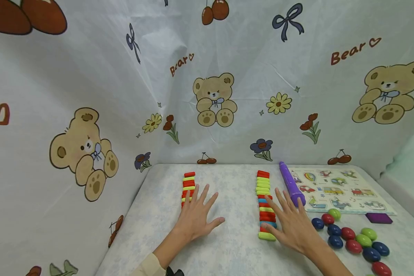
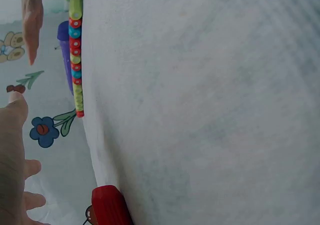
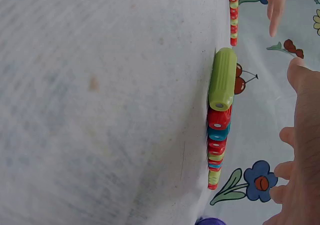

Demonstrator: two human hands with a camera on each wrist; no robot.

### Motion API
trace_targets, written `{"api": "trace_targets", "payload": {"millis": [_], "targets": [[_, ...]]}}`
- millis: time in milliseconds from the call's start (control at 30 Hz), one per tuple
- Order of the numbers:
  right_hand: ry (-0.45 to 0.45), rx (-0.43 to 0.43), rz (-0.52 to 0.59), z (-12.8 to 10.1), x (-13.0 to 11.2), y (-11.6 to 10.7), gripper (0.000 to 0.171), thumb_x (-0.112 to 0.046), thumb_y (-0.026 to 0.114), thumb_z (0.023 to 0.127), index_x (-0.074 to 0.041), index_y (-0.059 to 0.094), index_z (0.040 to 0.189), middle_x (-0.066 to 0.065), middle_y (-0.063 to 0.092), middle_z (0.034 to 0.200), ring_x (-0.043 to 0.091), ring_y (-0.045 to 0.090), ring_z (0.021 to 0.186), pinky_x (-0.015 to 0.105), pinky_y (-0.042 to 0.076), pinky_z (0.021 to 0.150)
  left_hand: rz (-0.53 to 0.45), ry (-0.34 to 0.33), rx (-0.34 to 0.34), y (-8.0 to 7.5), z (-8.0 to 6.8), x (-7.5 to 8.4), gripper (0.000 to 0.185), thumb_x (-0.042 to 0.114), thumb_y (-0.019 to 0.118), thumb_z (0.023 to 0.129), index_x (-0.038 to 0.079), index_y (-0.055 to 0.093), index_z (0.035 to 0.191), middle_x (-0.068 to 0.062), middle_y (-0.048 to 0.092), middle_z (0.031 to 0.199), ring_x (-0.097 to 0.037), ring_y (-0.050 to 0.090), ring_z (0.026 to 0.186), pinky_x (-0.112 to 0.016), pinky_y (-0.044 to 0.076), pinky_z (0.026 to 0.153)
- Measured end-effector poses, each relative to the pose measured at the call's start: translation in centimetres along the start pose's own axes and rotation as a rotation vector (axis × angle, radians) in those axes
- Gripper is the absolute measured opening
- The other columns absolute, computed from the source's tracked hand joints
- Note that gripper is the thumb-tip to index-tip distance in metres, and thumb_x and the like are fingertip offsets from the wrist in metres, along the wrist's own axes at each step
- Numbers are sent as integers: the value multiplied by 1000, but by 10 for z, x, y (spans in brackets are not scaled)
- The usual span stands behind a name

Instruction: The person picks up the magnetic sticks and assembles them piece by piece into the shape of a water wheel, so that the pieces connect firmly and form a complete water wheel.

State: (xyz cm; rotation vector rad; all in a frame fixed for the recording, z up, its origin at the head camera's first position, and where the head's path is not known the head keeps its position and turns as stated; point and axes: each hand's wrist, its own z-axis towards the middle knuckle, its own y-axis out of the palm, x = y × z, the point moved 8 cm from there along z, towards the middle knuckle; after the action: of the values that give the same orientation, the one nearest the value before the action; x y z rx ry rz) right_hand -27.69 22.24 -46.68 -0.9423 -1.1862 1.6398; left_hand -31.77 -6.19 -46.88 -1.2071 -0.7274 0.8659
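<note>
1. Two grips wide, fingers spread, holding nothing: left hand [image 1: 194, 218] and right hand [image 1: 294, 230] above the table [image 1: 234, 249].
2. Head view, 12 = away: left row of sticks [image 1: 189, 183] at left hand's 12 o'clock; right row of sticks [image 1: 265, 209] at right hand's 10.
3. Judgement: sticks may roll; use light, even fingertip pressure.
4. No container seen; oval beads [image 1: 353, 246] loose, right hand's 3 o'clock.
</note>
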Motion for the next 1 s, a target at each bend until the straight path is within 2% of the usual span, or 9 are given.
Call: {"api": "trace_targets", "payload": {"millis": [333,500,600,733,867,1000], "targets": [[-5,4,-11,-1,-3,-2,88,-73,60,97,-20,44,166,25,23,175,53,23,159,82,18,118,24,39,27,-3,-4,1,86,80,43,101,30,35,170,-14,22,178,-44,20,163,-72,27,122],[-39,17,2,2,-5,-6,87,-73,61,97,-20,45,165,23,24,176,51,25,159,79,20,120,16,129,49,-13,-3,8,81,76,43,104,28,37,169,-11,24,178,-38,25,163,-66,29,124],[-50,22,35,-2,-3,-11,85,-72,63,97,-19,50,163,19,26,176,48,28,159,76,24,121,-24,224,33,-18,-1,28,77,73,41,106,28,38,169,-7,27,177,-32,30,162,-59,33,125],[-91,40,74,-9,-1,-18,79,-68,68,97,-20,55,159,17,33,173,47,35,156,72,31,120,-129,339,-16,-21,-1,63,72,70,40,108,29,41,167,-3,39,172,-25,46,153,-51,46,117],[-136,81,77,-17,5,-25,74,-62,73,97,-23,56,158,15,40,171,45,45,150,71,39,115,-233,453,-66,-21,-1,103,62,62,48,110,28,50,162,1,55,160,-16,59,139,-39,58,103],[-129,109,91,-25,22,-34,70,-54,77,97,-26,56,157,10,47,166,41,55,143,71,47,107,-222,558,-124,-17,6,141,47,51,62,108,27,64,148,9,66,144,-5,64,124,-20,57,90]]}}
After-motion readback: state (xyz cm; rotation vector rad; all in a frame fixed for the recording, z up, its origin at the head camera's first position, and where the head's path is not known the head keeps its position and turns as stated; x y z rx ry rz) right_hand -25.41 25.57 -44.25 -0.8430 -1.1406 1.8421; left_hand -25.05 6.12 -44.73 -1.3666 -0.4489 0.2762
